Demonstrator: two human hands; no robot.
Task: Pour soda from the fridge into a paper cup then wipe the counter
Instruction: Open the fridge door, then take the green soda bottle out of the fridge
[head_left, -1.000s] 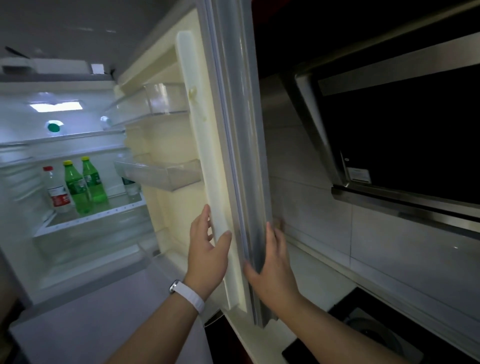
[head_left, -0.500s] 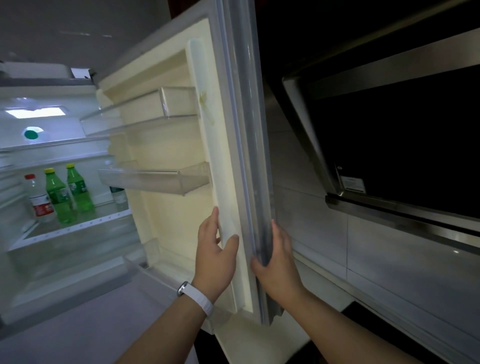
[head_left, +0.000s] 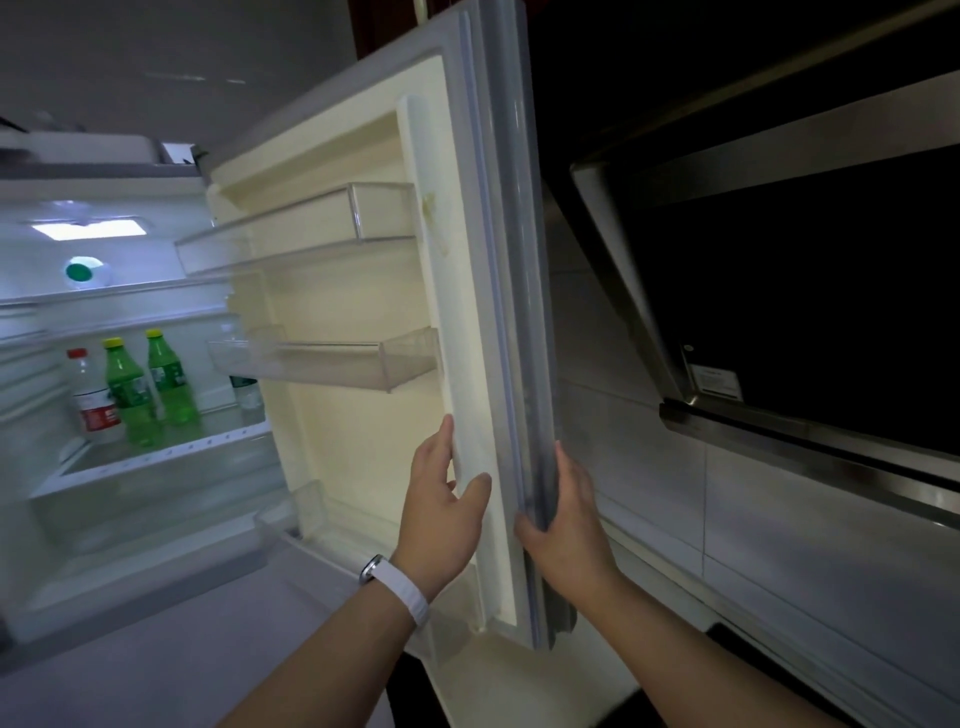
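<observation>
A dim kitchen, grey tiled wall at right beneath a dark range hood, with the lit fridge standing open at left. I see both hands on the free edge of the fridge door: the left hand, a white wristband on its wrist, lies against the cream inner lining, fingers extended and thumb hooked over the raised edge; the right hand wraps the grey outer edge from outside. Two green soda bottles stand upright on an inner shelf, just beside a clear bottle with a red label.
</observation>
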